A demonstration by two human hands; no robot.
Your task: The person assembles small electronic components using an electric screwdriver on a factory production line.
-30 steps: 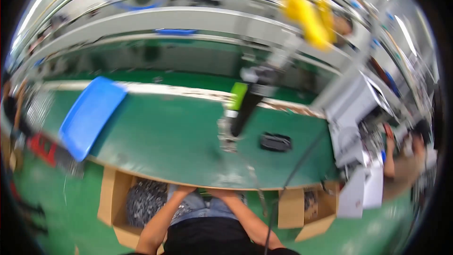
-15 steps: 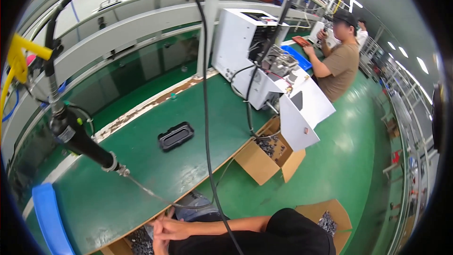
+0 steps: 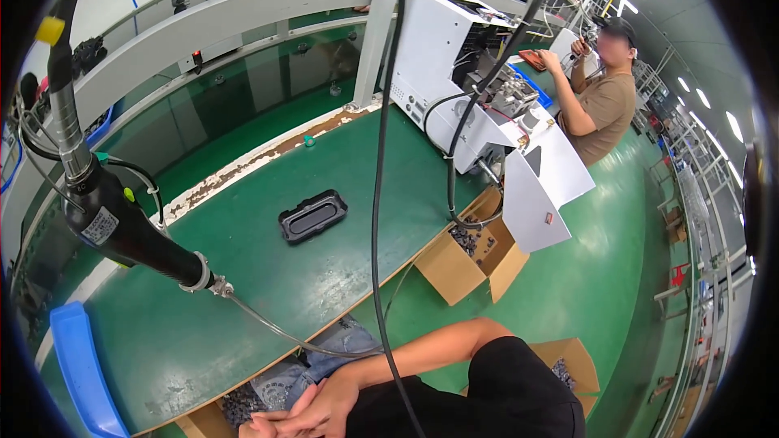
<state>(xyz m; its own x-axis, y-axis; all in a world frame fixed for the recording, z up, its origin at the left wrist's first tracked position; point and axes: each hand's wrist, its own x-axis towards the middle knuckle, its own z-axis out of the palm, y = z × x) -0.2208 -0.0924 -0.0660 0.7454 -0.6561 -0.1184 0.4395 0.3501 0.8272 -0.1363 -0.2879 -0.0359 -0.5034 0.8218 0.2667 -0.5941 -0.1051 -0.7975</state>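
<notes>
My right hand [image 3: 329,401] and my left hand [image 3: 261,427] lie together on my lap, on blue jeans, below the front edge of the green table [image 3: 243,276]. Neither hand holds anything, and the fingers look loosely stretched. My right forearm runs from the black sleeve down to the hand. My left hand is partly cut off by the lower rim. A black rectangular plastic frame [image 3: 312,216] lies flat on the table, well away from both hands. A black electric screwdriver [image 3: 122,227] hangs tilted over the table's left part.
A black cable [image 3: 380,195] hangs down in front of me. A blue bin [image 3: 81,365] sits on the table's left end. Open cardboard boxes [image 3: 471,255] of small parts stand on the green floor. A white machine [image 3: 479,89] is at the table's far end, with a seated person [image 3: 600,105] behind it.
The view has swung to the right, bringing the white machine and the seated person nearer the middle. My hands have stayed together on my lap. The black frame has not moved.
</notes>
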